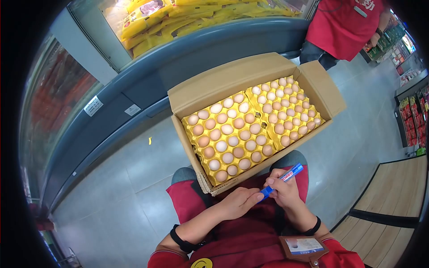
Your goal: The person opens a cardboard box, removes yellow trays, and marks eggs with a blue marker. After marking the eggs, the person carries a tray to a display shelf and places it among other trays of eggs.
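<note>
A blue and white marker (292,173) slants across in front of my lap, with my right hand (284,191) wrapped round its middle. At its lower blue end, my left hand (239,203) is closed, thumb and fingers pinched against that end. Just beyond both hands stands an open cardboard box (232,182). Inside it, two yellow egg trays (264,121) lie side by side, filled with brown and pale eggs (227,129). The box flaps are folded outward at the back and right.
A dark blue freezer case (147,76) with yellow packages (178,22) runs behind the box. Another person in a red top (339,27) stands at the upper right. Wooden low platforms (393,187) and stocked shelves (411,118) are on the right. A yellow scrap (150,140) lies on the floor.
</note>
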`<move>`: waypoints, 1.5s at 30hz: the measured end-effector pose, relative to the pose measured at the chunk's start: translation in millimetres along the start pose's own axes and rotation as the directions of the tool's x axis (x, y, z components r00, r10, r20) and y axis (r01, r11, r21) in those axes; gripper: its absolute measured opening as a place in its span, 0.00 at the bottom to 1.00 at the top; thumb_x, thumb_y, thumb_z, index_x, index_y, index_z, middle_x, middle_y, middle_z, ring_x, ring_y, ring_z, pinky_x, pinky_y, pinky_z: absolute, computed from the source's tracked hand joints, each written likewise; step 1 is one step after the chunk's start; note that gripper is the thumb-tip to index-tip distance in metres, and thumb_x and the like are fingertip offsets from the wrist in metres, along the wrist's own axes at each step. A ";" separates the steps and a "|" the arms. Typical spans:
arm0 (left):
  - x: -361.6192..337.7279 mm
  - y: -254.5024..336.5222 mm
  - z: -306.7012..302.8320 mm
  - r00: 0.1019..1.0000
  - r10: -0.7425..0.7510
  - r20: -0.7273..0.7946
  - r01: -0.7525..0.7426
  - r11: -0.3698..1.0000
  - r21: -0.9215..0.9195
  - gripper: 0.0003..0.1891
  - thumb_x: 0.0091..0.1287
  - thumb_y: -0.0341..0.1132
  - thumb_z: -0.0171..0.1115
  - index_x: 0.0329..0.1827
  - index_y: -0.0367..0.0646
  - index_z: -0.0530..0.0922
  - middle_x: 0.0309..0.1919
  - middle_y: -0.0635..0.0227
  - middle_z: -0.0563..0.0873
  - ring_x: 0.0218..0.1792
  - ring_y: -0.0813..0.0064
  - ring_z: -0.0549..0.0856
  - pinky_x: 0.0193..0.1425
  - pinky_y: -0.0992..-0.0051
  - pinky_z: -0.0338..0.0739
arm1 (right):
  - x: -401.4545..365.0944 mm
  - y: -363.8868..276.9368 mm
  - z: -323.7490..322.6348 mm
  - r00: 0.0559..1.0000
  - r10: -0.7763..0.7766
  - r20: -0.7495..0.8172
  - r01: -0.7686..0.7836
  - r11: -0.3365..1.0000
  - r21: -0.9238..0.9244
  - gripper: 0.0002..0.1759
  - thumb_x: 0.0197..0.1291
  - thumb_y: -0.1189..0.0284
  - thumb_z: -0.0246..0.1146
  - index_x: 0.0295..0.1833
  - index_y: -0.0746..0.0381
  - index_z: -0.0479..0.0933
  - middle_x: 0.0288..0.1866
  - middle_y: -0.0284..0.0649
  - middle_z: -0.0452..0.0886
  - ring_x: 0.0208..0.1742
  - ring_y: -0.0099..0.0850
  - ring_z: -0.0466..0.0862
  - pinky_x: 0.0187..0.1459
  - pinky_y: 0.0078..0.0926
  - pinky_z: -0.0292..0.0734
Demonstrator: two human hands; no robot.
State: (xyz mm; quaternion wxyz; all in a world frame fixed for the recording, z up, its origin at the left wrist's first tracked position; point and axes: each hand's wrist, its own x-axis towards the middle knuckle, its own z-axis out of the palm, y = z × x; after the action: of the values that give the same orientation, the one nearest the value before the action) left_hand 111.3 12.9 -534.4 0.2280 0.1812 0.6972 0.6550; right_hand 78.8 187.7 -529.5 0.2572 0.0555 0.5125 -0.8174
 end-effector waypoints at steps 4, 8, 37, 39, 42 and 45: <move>-5.6 8.7 -3.1 0.992 -0.016 0.123 0.037 0.985 -0.167 0.22 0.74 0.47 0.40 0.27 0.39 0.68 0.15 0.67 0.73 0.17 0.74 0.72 0.23 0.75 0.67 | -14.9 -14.6 12.1 0.999 -0.015 0.030 0.015 1.000 -0.002 0.08 0.57 0.75 0.61 0.26 0.64 0.73 0.16 0.33 0.69 0.13 0.18 0.64 0.15 0.16 0.57; -29.0 -13.3 -9.7 0.961 -0.022 0.277 0.173 0.829 -0.532 0.25 0.74 0.50 0.40 0.24 0.40 0.68 0.14 0.67 0.72 0.18 0.75 0.73 0.23 0.76 0.68 | -9.3 -52.2 -3.7 0.833 -0.284 -0.475 0.349 0.936 0.052 0.09 0.60 0.71 0.59 0.28 0.61 0.71 0.16 0.32 0.69 0.13 0.19 0.65 0.16 0.16 0.61; 46.9 -147.3 -221.2 0.336 0.337 -0.879 0.193 0.889 0.415 0.15 0.70 0.38 0.46 0.54 0.38 0.70 0.54 0.52 0.75 0.55 0.53 0.73 0.61 0.61 0.64 | 221.7 -22.7 102.5 0.952 -0.168 0.257 0.273 0.848 -0.455 0.09 0.52 0.78 0.67 0.40 0.66 0.77 0.32 0.38 0.81 0.32 0.23 0.80 0.34 0.20 0.76; 47.4 -146.2 -223.0 0.332 0.349 -0.877 0.173 0.891 0.420 0.16 0.70 0.38 0.46 0.53 0.37 0.70 0.54 0.52 0.74 0.56 0.53 0.73 0.62 0.61 0.63 | 239.9 11.2 96.6 0.944 -0.212 0.252 0.319 0.780 -0.539 0.09 0.49 0.76 0.68 0.36 0.66 0.77 0.30 0.37 0.81 0.30 0.23 0.79 0.34 0.20 0.75; 49.0 -152.3 -223.2 0.330 0.366 -0.870 0.174 0.882 0.438 0.16 0.70 0.38 0.46 0.53 0.36 0.70 0.55 0.51 0.74 0.58 0.52 0.72 0.63 0.61 0.62 | 263.9 58.1 82.0 0.924 -0.294 0.244 0.382 0.716 -0.584 0.09 0.49 0.74 0.70 0.34 0.65 0.78 0.29 0.35 0.81 0.29 0.22 0.78 0.33 0.21 0.74; 47.1 -148.3 -220.4 0.340 0.398 -0.852 0.196 0.856 0.478 0.16 0.70 0.38 0.46 0.53 0.35 0.70 0.55 0.50 0.74 0.60 0.52 0.71 0.64 0.61 0.61 | 274.6 89.3 75.9 0.921 -0.329 0.207 0.384 0.687 -0.617 0.11 0.48 0.72 0.71 0.33 0.64 0.78 0.29 0.35 0.81 0.31 0.23 0.79 0.34 0.22 0.75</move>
State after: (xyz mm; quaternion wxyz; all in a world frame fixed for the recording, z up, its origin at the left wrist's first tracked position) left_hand -43.4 -155.5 -677.5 -0.3108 -0.1287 0.8299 0.4452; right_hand -102.0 -8.4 -663.5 0.1169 -0.1700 0.7526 -0.6253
